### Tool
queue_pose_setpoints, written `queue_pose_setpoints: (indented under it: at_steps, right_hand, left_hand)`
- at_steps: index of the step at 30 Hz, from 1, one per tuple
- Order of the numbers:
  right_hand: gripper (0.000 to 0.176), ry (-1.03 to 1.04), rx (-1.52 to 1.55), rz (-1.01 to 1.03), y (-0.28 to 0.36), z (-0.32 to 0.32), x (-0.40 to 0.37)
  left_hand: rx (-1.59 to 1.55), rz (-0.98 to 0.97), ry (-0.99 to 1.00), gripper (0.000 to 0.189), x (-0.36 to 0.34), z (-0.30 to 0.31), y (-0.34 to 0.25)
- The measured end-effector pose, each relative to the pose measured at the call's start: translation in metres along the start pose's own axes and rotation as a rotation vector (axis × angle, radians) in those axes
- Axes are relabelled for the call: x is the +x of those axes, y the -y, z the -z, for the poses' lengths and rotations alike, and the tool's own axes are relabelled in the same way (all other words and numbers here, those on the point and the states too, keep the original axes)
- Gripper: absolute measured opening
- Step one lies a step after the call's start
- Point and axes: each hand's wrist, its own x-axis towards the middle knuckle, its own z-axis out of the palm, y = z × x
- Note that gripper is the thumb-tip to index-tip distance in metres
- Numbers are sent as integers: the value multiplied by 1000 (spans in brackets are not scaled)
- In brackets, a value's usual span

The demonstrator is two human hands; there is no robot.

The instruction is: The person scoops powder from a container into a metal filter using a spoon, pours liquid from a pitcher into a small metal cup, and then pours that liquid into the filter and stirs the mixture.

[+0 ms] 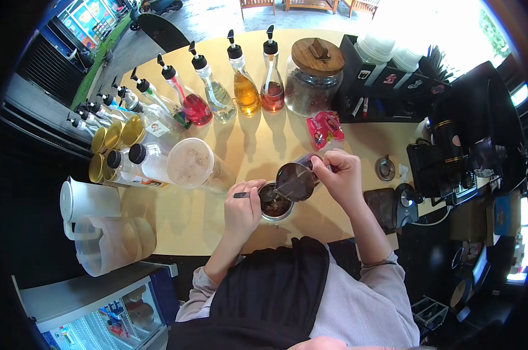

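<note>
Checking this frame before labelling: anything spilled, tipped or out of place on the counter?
Nothing spilled that I can see. The metal pitcher is tilted, but the right hand holds it over the metal cup, where the left hand grips a dark handle. Only a pink packet lies loose by the glass jar.

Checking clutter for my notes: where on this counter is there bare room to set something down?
Bare counter between the white jug and the left hand, and right of the pink packet. Crowded along the bottle row.
</note>
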Motion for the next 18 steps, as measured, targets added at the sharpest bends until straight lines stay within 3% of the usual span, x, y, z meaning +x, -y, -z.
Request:
queue_pose_setpoints:
  at_steps: [18]
  right_hand:
    - [26, 36, 4, 12, 8, 5, -6]
  left_hand:
    - [33, 3, 6, 27, 0, -1, 1]
